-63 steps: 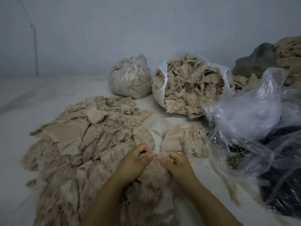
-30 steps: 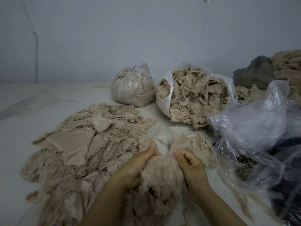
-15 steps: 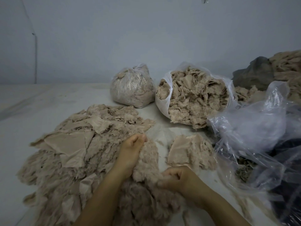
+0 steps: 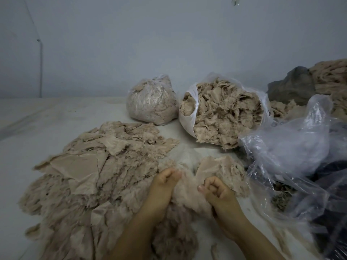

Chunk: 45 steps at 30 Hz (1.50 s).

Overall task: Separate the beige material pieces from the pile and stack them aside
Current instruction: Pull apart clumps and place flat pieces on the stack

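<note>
A wide spread of beige furry material pieces [image 4: 97, 175] covers the white surface at the left and centre. Both hands hold one fluffy beige piece [image 4: 187, 192] between them near the bottom centre. My left hand [image 4: 165, 182] grips its left edge with curled fingers. My right hand [image 4: 216, 188] pinches its right edge, fingers curled. Just beyond my right hand lies a small separate stack of beige pieces [image 4: 223, 169].
An open white plastic bag [image 4: 189, 117] full of beige scraps lies on its side at the back centre, with a tied clear bag [image 4: 152, 102] left of it. Crumpled clear plastic [image 4: 293, 147] and dark material [image 4: 330, 231] fill the right side.
My left hand drew back from the spread toward the right hand, and my right hand lifted; both now hold the fluffy piece together, raised slightly.
</note>
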Motion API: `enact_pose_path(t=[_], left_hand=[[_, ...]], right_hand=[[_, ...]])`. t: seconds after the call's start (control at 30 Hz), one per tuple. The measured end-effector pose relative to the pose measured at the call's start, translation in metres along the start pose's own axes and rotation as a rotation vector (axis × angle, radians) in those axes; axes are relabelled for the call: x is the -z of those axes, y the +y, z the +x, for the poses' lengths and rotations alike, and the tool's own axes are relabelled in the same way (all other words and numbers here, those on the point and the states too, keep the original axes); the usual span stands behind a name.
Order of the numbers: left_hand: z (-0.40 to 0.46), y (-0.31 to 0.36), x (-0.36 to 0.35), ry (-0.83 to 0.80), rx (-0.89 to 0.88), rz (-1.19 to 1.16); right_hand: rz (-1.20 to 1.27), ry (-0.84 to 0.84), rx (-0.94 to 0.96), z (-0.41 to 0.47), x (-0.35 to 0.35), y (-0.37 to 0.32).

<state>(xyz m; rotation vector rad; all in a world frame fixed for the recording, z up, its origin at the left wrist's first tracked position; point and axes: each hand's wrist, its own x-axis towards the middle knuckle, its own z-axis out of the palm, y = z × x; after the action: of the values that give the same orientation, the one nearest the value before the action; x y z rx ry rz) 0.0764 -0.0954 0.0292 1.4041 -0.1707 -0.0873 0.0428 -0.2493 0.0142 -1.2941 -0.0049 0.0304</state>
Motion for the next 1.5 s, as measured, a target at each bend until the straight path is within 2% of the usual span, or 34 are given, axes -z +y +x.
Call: enact_pose_path(t=[0.07, 0.17, 0.23, 0.33, 0.4, 0.53, 0.63, 0.7, 0.77, 0.93, 1.03, 1.07, 1.13, 1.2, 1.27, 1.33, 1.37, 1.4, 1.43, 1.5], left_hand=[[-0.001, -0.001, 0.002, 0.016, -0.030, 0.033], [-0.005, 0.001, -0.004, -0.155, -0.044, 0.157], [-0.006, 0.002, -0.003, -0.126, -0.067, 0.166], [-0.005, 0.000, 0.005, -0.075, -0.053, 0.110], [-0.005, -0.003, 0.007, -0.088, -0.046, 0.158], [-0.007, -0.010, 0.005, -0.136, -0.067, 0.203], [-0.010, -0.014, 0.008, -0.254, 0.062, 0.153], [-0.012, -0.018, 0.006, -0.303, 0.075, 0.240], [-0.012, -0.020, 0.005, -0.238, 0.054, 0.371], [-0.002, -0.015, 0.016, -0.225, -0.046, 0.575], [0.005, -0.018, 0.042, -0.062, -0.114, 0.714], [0.005, -0.018, 0.048, -0.036, -0.109, 0.726], [0.006, -0.012, 0.047, -0.097, -0.084, 0.757], [0.006, -0.002, 0.032, -0.176, 0.000, 0.669], [0.006, 0.007, 0.017, -0.216, 0.127, 0.461], [0.004, 0.011, 0.006, -0.215, 0.191, 0.390], [0.002, 0.010, 0.004, -0.162, 0.205, 0.407], [0.000, 0.009, 0.002, -0.075, 0.239, 0.355], [0.001, 0.009, 0.002, -0.006, 0.331, 0.206], [0.004, 0.010, 0.002, -0.047, 0.515, -0.228]], right_hand=[[0.012, -0.037, -0.044, -0.001, 0.001, 0.002], [0.129, -0.145, -0.188, -0.002, -0.004, 0.001], [0.128, -0.151, -0.206, -0.003, -0.009, -0.001], [0.088, -0.025, -0.141, -0.003, -0.013, 0.002], [0.068, 0.027, -0.102, -0.002, -0.015, 0.004], [0.036, 0.081, 0.005, 0.000, -0.018, 0.003], [-0.013, 0.115, 0.111, 0.004, -0.020, -0.003], [0.002, 0.210, 0.180, 0.010, -0.017, -0.006], [0.034, 0.330, 0.221, 0.016, -0.012, -0.009], [0.174, 0.518, 0.153, 0.021, 0.002, -0.001], [0.255, 0.631, 0.148, 0.026, 0.021, -0.008], [0.228, 0.625, 0.140, 0.027, 0.026, -0.010], [0.125, 0.540, 0.109, 0.028, 0.023, -0.010], [0.084, 0.397, 0.106, 0.024, 0.005, -0.008], [0.045, 0.266, 0.128, 0.020, -0.012, -0.009], [-0.010, 0.233, 0.205, 0.021, -0.021, -0.012], [-0.096, 0.254, 0.280, 0.022, -0.022, -0.015], [-0.269, 0.287, 0.393, 0.023, -0.020, -0.016], [-0.489, 0.317, 0.522, 0.024, -0.020, -0.017], [-0.826, 0.266, 0.738, 0.023, -0.023, -0.015]])
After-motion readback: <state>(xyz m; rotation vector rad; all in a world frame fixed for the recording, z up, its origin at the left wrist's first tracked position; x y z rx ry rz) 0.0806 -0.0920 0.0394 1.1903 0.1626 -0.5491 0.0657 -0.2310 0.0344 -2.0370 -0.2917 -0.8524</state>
